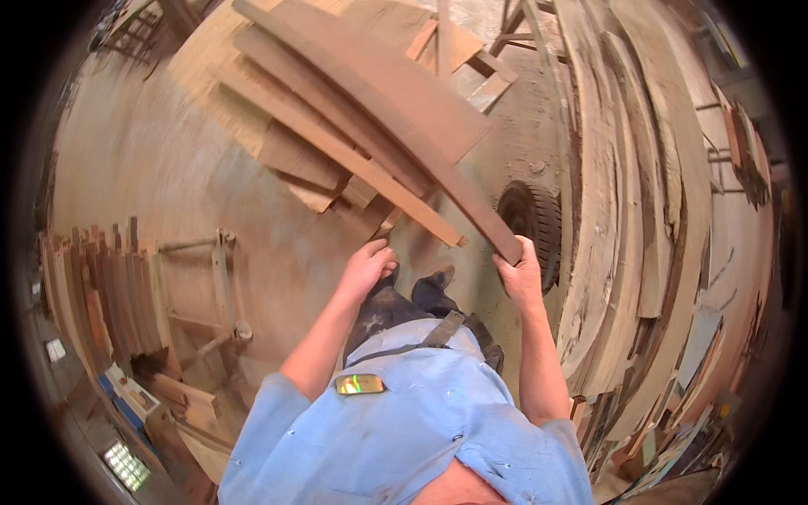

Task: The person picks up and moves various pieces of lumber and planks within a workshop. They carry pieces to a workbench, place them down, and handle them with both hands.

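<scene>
My right hand (523, 276) is wrapped round the near end of a long reddish-brown plank (412, 151), which slants away to the upper left above a stack of boards. My left hand (367, 271) hangs in front of my body with its fingers curled in, and nothing shows in them. Just beyond it is the near end of a narrower light-brown board (370, 174), apart from the hand. A wide, flat reddish board (404, 84) lies on the stack beside the held plank.
Long rough-edged slabs (619, 194) run along my right. A black tyre (532, 223) sits between them and the stack. Upright boards (109, 290) stand at the left next to a wooden frame (220, 286). The floor (168, 168) is dusty brown concrete.
</scene>
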A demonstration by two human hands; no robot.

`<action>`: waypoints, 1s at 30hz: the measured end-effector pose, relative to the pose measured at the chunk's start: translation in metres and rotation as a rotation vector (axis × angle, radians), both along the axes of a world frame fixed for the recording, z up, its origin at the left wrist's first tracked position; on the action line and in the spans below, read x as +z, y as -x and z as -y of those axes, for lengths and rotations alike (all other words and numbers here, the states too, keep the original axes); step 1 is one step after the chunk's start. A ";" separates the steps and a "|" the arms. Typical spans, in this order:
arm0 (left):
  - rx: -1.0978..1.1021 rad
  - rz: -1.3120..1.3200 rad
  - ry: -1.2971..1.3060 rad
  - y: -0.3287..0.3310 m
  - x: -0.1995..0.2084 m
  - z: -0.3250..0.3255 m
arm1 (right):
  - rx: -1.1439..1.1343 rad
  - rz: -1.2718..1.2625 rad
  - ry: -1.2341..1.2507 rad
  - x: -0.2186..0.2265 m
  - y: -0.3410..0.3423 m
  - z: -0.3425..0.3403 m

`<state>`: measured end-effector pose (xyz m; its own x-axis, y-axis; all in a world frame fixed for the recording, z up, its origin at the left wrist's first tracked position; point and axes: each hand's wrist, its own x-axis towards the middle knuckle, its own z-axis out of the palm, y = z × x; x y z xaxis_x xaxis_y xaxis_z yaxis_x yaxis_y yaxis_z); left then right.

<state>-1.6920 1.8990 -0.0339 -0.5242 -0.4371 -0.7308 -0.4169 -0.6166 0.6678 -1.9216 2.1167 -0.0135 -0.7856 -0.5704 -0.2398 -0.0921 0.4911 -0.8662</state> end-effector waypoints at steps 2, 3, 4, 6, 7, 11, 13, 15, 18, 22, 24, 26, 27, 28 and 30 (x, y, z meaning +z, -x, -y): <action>0.002 -0.010 -0.003 -0.001 -0.004 0.003 | 0.018 -0.057 -0.052 0.005 0.004 0.003; 0.012 -0.013 -0.005 -0.002 -0.009 0.004 | 0.009 -0.014 -0.048 0.006 0.005 0.004; 0.014 -0.021 -0.008 -0.003 -0.014 0.005 | -0.008 0.023 -0.045 0.005 0.008 0.004; 0.035 0.000 0.014 -0.010 -0.017 0.005 | -0.029 0.068 -0.044 -0.006 0.018 -0.001; 0.042 0.002 0.013 -0.011 -0.018 0.006 | -0.045 0.053 -0.047 -0.005 0.022 0.000; 0.086 0.010 0.019 -0.029 -0.031 0.007 | -0.092 0.035 -0.092 0.005 0.028 0.010; 0.110 0.025 -0.002 -0.038 -0.032 0.008 | -0.109 0.060 -0.141 0.011 0.031 0.013; 0.127 0.036 -0.011 -0.048 -0.033 0.010 | -0.108 -0.049 -0.166 0.005 0.030 0.014; 0.131 0.045 -0.014 -0.063 -0.034 0.016 | -0.101 -0.142 -0.190 0.008 0.024 0.014; 0.048 0.065 -0.025 -0.067 -0.033 0.029 | -0.195 -0.186 -0.142 0.001 0.018 -0.007; -0.017 0.094 -0.008 -0.070 -0.034 0.032 | -0.309 -0.053 -0.062 0.010 0.004 -0.018; -0.087 0.093 0.008 -0.072 -0.042 0.036 | -0.382 -0.098 -0.110 0.004 -0.011 -0.039; -0.117 0.085 0.014 -0.073 -0.050 0.039 | -0.394 -0.066 -0.143 0.006 -0.023 -0.048; -0.157 0.093 0.001 -0.071 -0.051 0.041 | -0.401 -0.029 -0.169 0.006 -0.034 -0.056; -0.266 0.114 -0.018 -0.062 -0.051 0.043 | -0.420 -0.048 -0.289 0.003 -0.066 -0.080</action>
<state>-1.6296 1.8560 -0.0851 -0.5329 -0.2815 -0.7980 -0.6374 -0.4867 0.5974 -1.8554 2.1967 -0.0105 -0.9468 -0.1190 -0.2991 0.1282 0.7129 -0.6894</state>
